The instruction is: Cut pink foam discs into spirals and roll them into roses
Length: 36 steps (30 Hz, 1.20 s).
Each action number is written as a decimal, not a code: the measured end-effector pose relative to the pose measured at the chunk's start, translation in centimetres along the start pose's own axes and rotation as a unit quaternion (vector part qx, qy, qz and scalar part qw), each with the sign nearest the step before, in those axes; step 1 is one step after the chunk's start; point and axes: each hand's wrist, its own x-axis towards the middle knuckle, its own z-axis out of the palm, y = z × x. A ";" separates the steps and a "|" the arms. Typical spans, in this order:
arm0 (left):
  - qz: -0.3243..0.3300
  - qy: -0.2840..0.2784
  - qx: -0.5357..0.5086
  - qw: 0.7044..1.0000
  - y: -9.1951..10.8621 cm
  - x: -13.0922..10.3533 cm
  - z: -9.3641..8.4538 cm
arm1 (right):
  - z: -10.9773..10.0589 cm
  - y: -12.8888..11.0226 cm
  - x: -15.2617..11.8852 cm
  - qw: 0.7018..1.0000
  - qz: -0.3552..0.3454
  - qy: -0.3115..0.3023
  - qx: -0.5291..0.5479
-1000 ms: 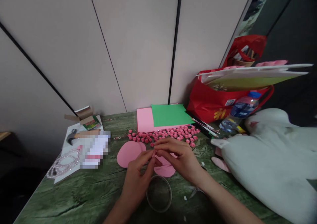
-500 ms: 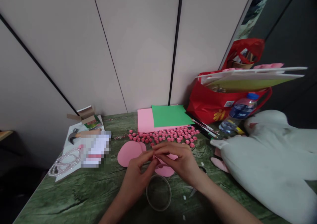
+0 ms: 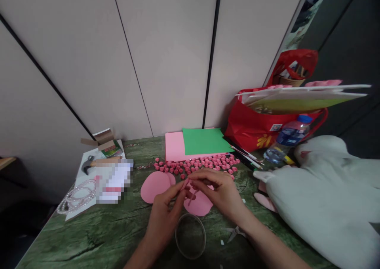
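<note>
Pink paper strip: a narrow curling strip (image 3: pixel 191 201) sits between the two hands, raised in front of a pink paper circle (image 3: pixel 199 210) at the middle of the table (image 3: pixel 89 245); its loose end hangs down below the fingers.
Left hand: the thumb and index finger of the left hand (image 3: pixel 165 207) are pinched together on the strip, with the other fingers partly curled.
Right hand: the right hand (image 3: pixel 223 191) comes in from the other side, its thumb and fingertips closed to a narrow pinch on the same strip; exactly where each fingertip presses is too small to tell.
Feel of the paper: probably very light, soft and bendy, easily creased or torn, not very slippery. The flat edges near the pinched end look the best place to hold, with gentle pressure, since squeezing hard could flatten the curl.
Pink circles: another circle (image 3: pixel 154 186) lies left of the hands, overlapping one more behind it.
Small pink rosettes: a wide cluster (image 3: pixel 204 164) spreads just beyond the hands, in front of a green sheet (image 3: pixel 204 141).
Near the wrists: a round ring (image 3: pixel 190 257) lies below the hands, and scissors (image 3: pixel 235 233) lie beside the right forearm, partly covered by it.
</note>
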 end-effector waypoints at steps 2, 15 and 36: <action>-0.005 0.002 -0.003 1.000 -0.2 0.0 0.1 | 0.1 0.2 0.0 1.000 0.014 -0.001 0.003; 0.020 -0.042 0.016 0.999 -0.1 0.2 0.2 | 0.7 0.3 -0.3 0.999 -0.047 0.013 -0.001; -0.014 -0.081 -0.023 0.996 1.1 0.0 -0.1 | 1.6 -0.2 -1.1 0.984 -0.153 0.038 -0.082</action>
